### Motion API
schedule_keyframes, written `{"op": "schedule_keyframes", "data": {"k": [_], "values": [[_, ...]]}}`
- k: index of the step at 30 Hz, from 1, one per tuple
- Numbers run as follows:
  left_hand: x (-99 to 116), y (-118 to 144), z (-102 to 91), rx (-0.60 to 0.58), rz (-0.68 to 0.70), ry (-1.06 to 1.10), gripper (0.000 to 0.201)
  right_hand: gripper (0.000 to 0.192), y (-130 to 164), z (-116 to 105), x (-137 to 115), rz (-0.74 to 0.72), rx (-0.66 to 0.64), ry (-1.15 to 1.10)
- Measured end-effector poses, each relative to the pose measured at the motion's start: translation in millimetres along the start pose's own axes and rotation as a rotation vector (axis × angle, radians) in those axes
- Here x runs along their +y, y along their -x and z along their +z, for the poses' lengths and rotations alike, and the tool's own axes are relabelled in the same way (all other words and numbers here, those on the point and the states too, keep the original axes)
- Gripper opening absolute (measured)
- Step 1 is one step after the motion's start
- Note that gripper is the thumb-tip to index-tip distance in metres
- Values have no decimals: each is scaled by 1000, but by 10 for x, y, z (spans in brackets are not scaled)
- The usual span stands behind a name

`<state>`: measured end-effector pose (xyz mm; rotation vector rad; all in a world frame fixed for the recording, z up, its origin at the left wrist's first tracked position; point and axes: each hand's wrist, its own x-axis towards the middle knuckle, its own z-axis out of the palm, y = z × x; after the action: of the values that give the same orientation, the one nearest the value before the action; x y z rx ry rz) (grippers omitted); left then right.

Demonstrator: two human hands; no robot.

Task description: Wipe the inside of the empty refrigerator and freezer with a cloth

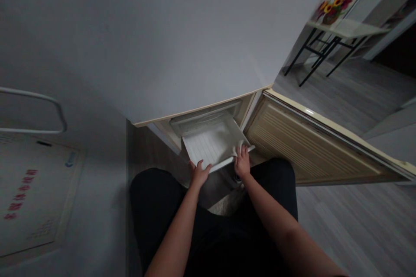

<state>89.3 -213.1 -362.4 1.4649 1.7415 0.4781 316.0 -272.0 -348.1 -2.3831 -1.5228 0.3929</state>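
Note:
A white freezer drawer point(211, 140) with a ribbed bottom is pulled partway out of a low fridge compartment point(172, 132). Around the left part of its front edge, my left hand point(199, 175) is closed, fingers over the rim. My right hand point(242, 163) is at the right part of that same edge, closed on a small crumpled white cloth point(239, 144) pressed to the rim. The cloth is partly hidden by the fingers. Nothing shows lying inside the drawer.
The cream fridge door point(312, 138) stands wide to the right, close to my right knee. A wall with a white panel point(35, 199) and a metal bar point(32, 131) is on the left. Farther back, a table point(347, 28) bears a basket of flowers point(334, 8).

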Motion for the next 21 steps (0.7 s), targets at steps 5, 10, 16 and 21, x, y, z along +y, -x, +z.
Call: {"op": "schedule_keyframes", "data": {"k": [5,10,16,21], "values": [[34,15,19,0,43,-18,47,53,428,297,-646,-346,-171,-121],[102,71,-37,-15,93,-55,35,52,677,453,-955,-462,-207,-313],[313,208,-209,-183,284,-52,29,25,439,277,-825,-222,-88,-657],[482,377,-300,-292,432,-14,27,35,270,-39,-654,-3,120,-912]]}}
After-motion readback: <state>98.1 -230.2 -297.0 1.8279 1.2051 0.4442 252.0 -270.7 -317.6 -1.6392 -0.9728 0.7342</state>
